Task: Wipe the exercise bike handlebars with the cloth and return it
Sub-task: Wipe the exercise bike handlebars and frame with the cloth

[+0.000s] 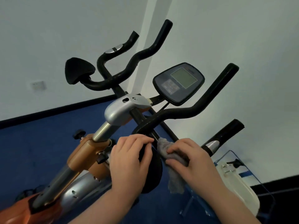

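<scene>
Right hand [192, 157] grips cloth [169, 152] — left hand [129, 159] curls over pad [152, 172].

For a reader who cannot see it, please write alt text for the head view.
A right hand presses a grey cloth around the black handlebars of an exercise bike, while the left hand grips a black pad beside it. A console screen sits above, before white walls and a blue floor.
</scene>
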{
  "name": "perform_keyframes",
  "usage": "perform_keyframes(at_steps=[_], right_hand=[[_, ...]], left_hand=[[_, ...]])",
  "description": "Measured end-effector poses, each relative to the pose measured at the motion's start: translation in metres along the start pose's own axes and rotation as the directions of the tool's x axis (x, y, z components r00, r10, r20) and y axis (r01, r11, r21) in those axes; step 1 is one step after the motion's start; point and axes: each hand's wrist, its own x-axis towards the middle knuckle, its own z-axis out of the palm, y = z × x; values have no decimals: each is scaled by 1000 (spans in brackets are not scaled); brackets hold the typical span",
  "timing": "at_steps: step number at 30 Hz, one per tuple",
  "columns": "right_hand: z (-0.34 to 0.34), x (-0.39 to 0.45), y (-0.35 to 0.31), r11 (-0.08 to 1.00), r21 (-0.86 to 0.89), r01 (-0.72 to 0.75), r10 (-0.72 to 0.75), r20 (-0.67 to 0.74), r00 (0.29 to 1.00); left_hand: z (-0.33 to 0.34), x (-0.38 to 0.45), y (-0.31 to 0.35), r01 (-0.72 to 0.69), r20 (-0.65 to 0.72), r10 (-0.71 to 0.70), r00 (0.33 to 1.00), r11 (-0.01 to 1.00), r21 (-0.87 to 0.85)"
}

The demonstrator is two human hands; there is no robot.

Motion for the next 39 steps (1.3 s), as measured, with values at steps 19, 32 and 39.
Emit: perform_keyframes(at_steps=[19,32,39], right_hand=[[20,55,-5,987,115,-116,122,-47,991],[21,60,-9,998,6,-67,67,-58,996],[-1,24,13,987,-125,-97,101,29,994]], left_hand=[[2,0,4,44,-57,-44,997,999,9],[2,-1,6,67,-65,-66,996,998,9],[1,-2,8,99,-53,-98,994,995,14]])
